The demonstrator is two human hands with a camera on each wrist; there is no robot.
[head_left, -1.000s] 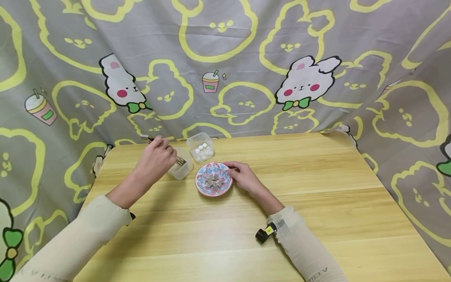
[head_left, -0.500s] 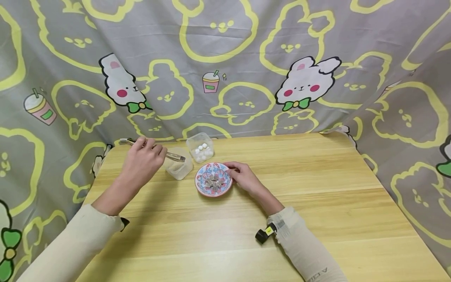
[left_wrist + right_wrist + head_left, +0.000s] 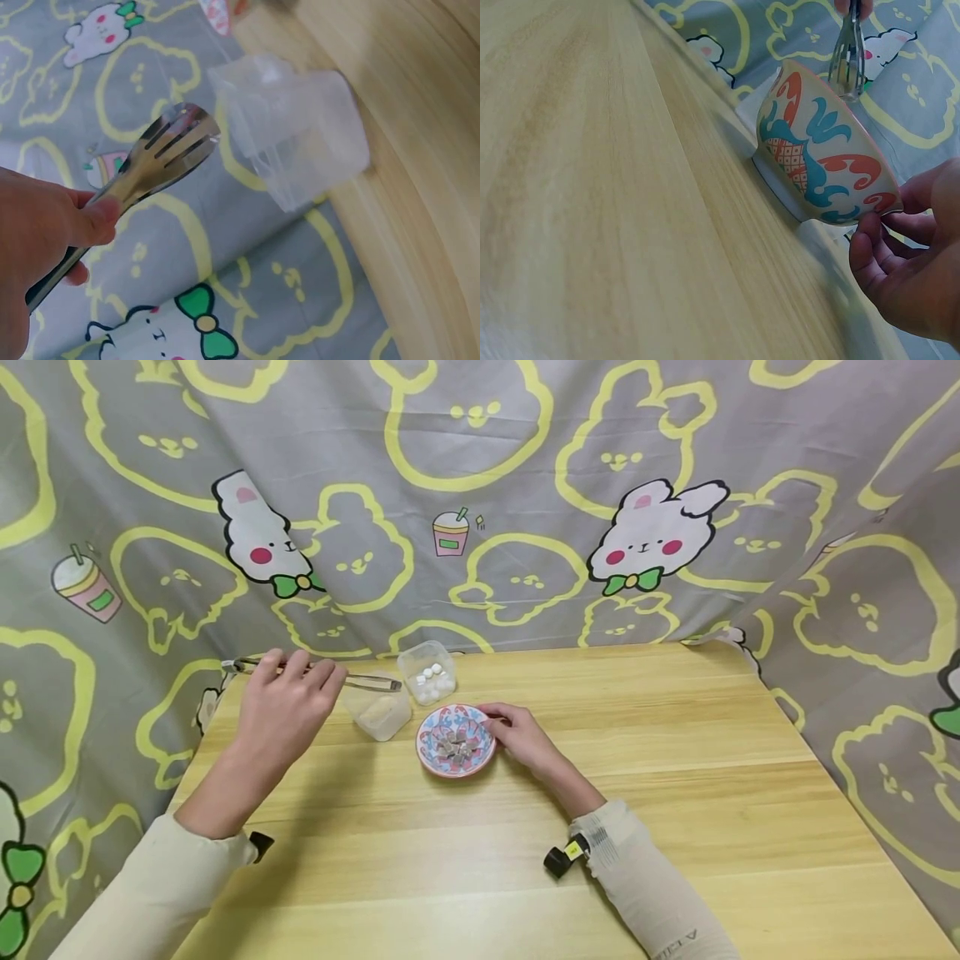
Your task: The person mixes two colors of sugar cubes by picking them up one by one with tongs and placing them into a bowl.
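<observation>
The bowl stands on the table just left of the right hand, by which its rim is pinched; grey pieces lie in it. The tongs are gripped in the left hand, their tips pointing to its right, across the near box. Past those tips stands the far box, with white pieces inside. The step in hand is judged to be a transfer of pieces, the bowl being steadied; the tips would next need to be lined up with care. Whether anything is held between them cannot be told, and the near box's contents are not made out. The tongs' middle is covered by the left hand.
</observation>
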